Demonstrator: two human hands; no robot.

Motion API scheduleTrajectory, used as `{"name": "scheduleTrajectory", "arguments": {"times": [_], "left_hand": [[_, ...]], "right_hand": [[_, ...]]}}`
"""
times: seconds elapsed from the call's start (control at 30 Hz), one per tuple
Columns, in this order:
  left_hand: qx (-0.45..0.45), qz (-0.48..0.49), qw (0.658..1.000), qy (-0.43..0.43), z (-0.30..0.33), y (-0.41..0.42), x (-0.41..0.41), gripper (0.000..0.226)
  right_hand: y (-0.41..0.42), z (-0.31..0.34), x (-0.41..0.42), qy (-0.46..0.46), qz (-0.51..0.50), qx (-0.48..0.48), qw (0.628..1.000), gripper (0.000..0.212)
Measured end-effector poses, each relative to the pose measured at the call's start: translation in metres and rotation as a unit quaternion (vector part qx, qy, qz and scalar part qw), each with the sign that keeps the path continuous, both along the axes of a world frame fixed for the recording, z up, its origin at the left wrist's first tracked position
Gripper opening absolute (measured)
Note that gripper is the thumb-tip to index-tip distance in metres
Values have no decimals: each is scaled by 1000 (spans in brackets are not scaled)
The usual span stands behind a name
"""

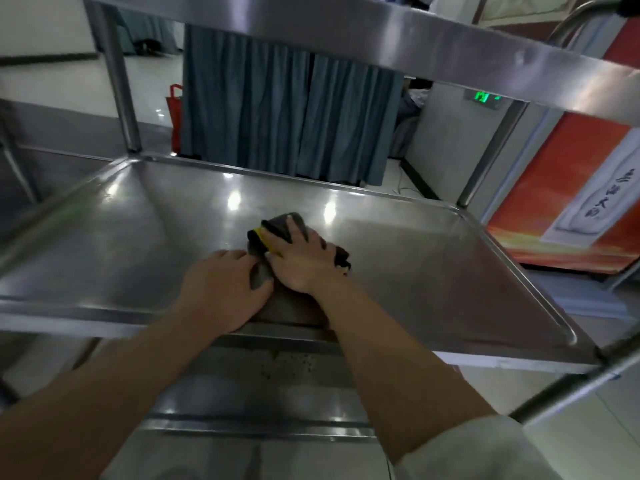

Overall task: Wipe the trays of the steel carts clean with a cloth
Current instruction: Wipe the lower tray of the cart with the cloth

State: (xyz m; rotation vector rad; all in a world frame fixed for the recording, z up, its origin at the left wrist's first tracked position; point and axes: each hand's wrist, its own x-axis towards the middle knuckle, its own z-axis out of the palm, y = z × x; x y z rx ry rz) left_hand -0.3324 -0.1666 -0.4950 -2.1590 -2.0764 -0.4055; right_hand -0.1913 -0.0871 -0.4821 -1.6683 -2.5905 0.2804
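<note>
Steel gleamed across the middle tray point(433, 258) of the cart, and on it lay a dark cloth point(277, 230) with a yellow edge, bunched near the tray's front centre. The right hand point(304, 263) lay flat on top of the cloth, fingers spread and straight, pressing it to the metal. The left hand point(225, 289) rested just beside it, fingers straight too, their tips touching the cloth's near left end. Nothing else lay in the tray. An upper tray point(381, 36) crossed overhead, and a lower tray point(277, 393) below showed small specks of dirt under the forearms. Behind the cart hung a blue curtain point(277, 109), with a red bag point(175, 112) at its left and an orange panel point(554, 202) at the right.
</note>
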Motion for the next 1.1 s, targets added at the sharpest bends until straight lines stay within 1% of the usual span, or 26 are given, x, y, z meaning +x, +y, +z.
{"name": "scheduleTrajectory", "arguments": {"times": [0.07,0.17,0.2,0.3,0.37,0.43,0.5,0.57,0.63,0.7,0.8,0.87,0.93,1.0,1.07,1.1], "left_hand": [[26,26,999,5,-1,-5,-6,51],[22,23,999,-7,-4,-12,-34,55],[13,17,1000,-18,-5,-14,-47,60],[-6,-22,999,-43,-8,-25,-82,87],[13,-45,998,-44,-11,-31,-91,94],[39,-52,997,-36,-12,-32,-88,91],[42,-47,998,-26,-11,-29,-85,83],[40,-45,998,-26,-9,-26,-85,76],[45,-47,997,-32,-6,-24,-85,72],[45,-39,998,-25,-3,-24,-83,72],[33,-3,999,4,0,-28,-76,74],[28,-7,1000,-13,3,-37,-73,74],[50,-52,994,-80,2,-54,-76,70],[117,-133,977,-117,-2,-78,-83,54],[175,-194,960,-100,-12,-102,-94,37],[187,-211,956,-83,-17,-112,-99,32]], "right_hand": [[10,0,-13,-10,12,10,1000,52],[25,-3,24,-34,-28,29,999,55],[30,-4,47,-35,-56,31,997,56],[40,-3,123,-31,-161,21,986,59],[40,-2,158,-31,-222,14,974,60],[36,-3,162,-33,-263,19,964,60],[26,-2,143,-29,-274,26,961,58],[10,-2,112,-24,-229,47,972,57],[-14,-3,76,-31,-141,106,984,55],[-44,-2,40,-32,-57,150,987,51],[-78,5,12,6,23,158,987,48],[-100,12,13,35,61,176,982,48],[-126,13,22,53,103,201,973,47],[-153,9,32,64,140,232,960,45],[-172,-3,44,42,183,285,940,46],[-178,-11,51,18,208,313,926,50]]}}
